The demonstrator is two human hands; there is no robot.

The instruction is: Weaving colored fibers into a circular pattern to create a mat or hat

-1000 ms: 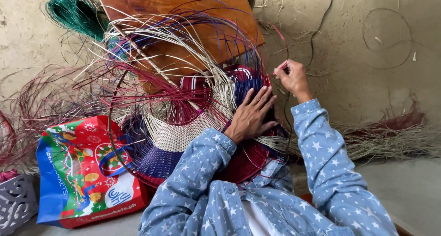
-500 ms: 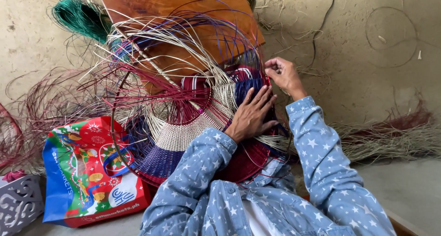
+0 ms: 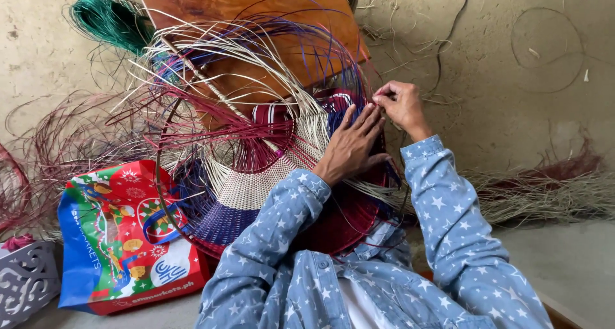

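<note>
- The basket (image 3: 269,175), a half-woven round piece in cream, maroon and blue bands, stands on edge in the person's lap, filling the middle of the view and facing them.
- The left hand (image 3: 352,143) lies flat, fingers spread and unclenched, pressing on the woven face at about 3 o'clock from the basket's centre; it grips nothing.
- The right hand (image 3: 400,105) is at about 2 o'clock on the rim, thumb and fingertips pinched on a thin strand (image 3: 378,98); its colour is hard to tell, for the fingers cover most of it.
- Loose spokes (image 3: 224,53) fan out from 9 to 1 o'clock, cream, maroon and blue, unwoven and springy-looking.
- Handling, as a judgement: the piece looks light, and stiff only where the weave is tight; the free spokes would bend and could kink or snap if squeezed. The dense woven bands near the centre and lower rim look the safest place to hold; the strands look smooth, so a firm pinch suits them.
- A wooden board (image 3: 269,21) stands behind the basket at 12 o'clock.
- A green bundle (image 3: 109,18) of fibre sits at 10 o'clock.
- A printed bag (image 3: 122,239) lies at 8 o'clock, just beside the rim.
- A carved grey box (image 3: 25,284) is at the far lower left.
- Dry straw (image 3: 544,194) lies on the floor at 3 o'clock, well apart.
- A mud wall (image 3: 512,79) closes the background.
</note>
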